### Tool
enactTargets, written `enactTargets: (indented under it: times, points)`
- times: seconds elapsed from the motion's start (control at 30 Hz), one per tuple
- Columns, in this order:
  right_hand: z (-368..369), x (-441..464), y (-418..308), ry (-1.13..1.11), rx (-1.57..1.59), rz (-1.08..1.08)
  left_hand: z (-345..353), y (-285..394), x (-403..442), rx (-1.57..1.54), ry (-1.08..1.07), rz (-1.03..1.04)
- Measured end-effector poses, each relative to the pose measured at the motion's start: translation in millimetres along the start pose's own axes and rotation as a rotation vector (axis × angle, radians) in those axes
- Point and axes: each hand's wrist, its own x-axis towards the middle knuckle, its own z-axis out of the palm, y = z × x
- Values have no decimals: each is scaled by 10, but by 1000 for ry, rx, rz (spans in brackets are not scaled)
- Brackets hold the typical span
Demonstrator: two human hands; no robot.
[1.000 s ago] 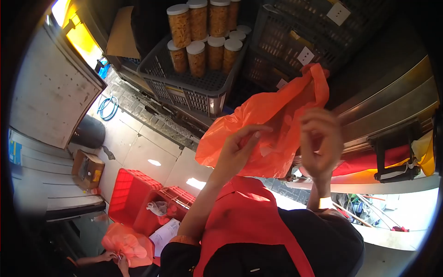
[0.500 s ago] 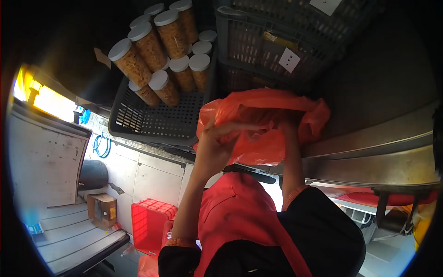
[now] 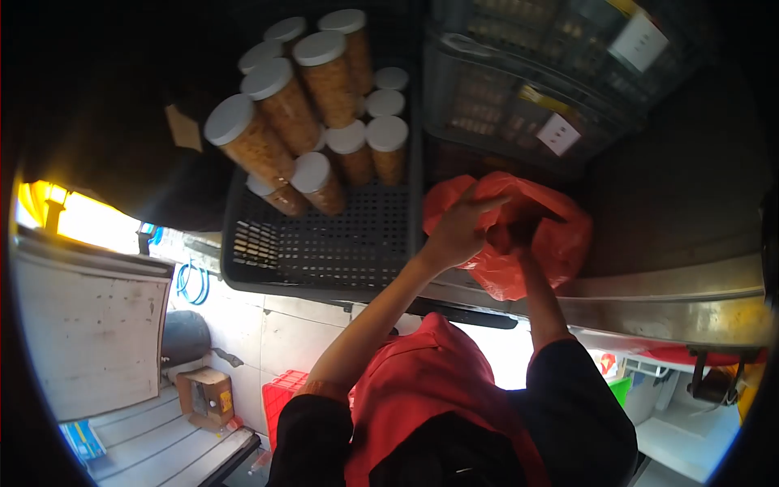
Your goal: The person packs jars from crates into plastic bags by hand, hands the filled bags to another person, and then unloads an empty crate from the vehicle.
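Observation:
A red plastic bag [image 3: 568, 243] stands with its mouth toward me, on the right of the black crate. My left hand [image 3: 453, 237] lies over the bag's left side, fingers stretched out and apart, touching the plastic. My right hand [image 3: 519, 237] is in the bag's mouth; shadow and plastic hide its fingers, and whatever they may hold does not show. Left of the bag, several clear jars [image 3: 331, 85] with white lids and light brown contents are stacked in the black crate [image 3: 324, 280].
Stacked dark crates [image 3: 487, 101] with white labels [image 3: 558, 134] stand behind the bag. A metal edge [image 3: 682, 300] runs along the right. Below left are a cardboard box [image 3: 205, 398], a red basket [image 3: 280, 398], a dark cylinder [image 3: 185, 337] and a blue hose [image 3: 193, 280].
My left hand has gone from in front of the bag's mouth to its left side, fingers spreading. The bag looks more bunched together. The view has shifted, so the crates appear farther right.

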Motion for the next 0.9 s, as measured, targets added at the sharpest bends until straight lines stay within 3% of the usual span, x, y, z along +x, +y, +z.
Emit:
enactTargets:
  times: [0.03, 0.1, 0.13, 0.17, 0.23, 0.3, 0.33, 0.37, 0.47, 0.57, 0.6, 0.7, 0.8, 0.87, 0.9]
  points:
    - [-57, -10, 59, -126, -140, -30, -45, -225, -23, 263, 73, -31]
    - [-632, 8, -230, -535, -382, -213, -153, -265, -11, 260, 160, -12]
    - [-1122, 1, -650, -627, -320, -311, -168, -294, 14, 237, 207, -2]
    - [-1755, -90, -1467, -540, -86, -148, -99, -412, 105, 168, 160, 29]
    - [-2177, 12, -2600, -385, 536, -335, -124, -436, 101, 111, 116, 66]
    - [-1871, 297, -3451, -183, 621, -430, -190, -156, -42, -158, 37, -296]
    - [-1557, 522, -3783, 77, 583, -720, -266, -153, -5, -152, 48, -281]
    - [-1295, 674, -4150, 167, 580, -797, -338, -166, 39, -91, 82, -240]
    - [-649, 655, -4948, 302, 294, -787, -460, -266, 27, 83, 142, -150]
    - [-305, 523, -5124, 464, 270, -649, -281, -337, -80, 129, 110, -121]
    - [-225, 535, -5109, 477, 457, -680, -329, -378, -79, 98, 89, -151]
    - [-403, 396, -4979, 426, 748, -736, -277, -415, -95, 152, 152, 11]
    - [-1454, 25, -4412, 621, 833, -686, -348, -510, -31, 221, 140, 73]
    - [-2299, -290, -3638, 790, 503, -544, -336, -640, -18, 283, 164, 112]
    - [-2545, -448, -3274, 813, 488, -425, -340, -679, 31, 160, 141, 127]
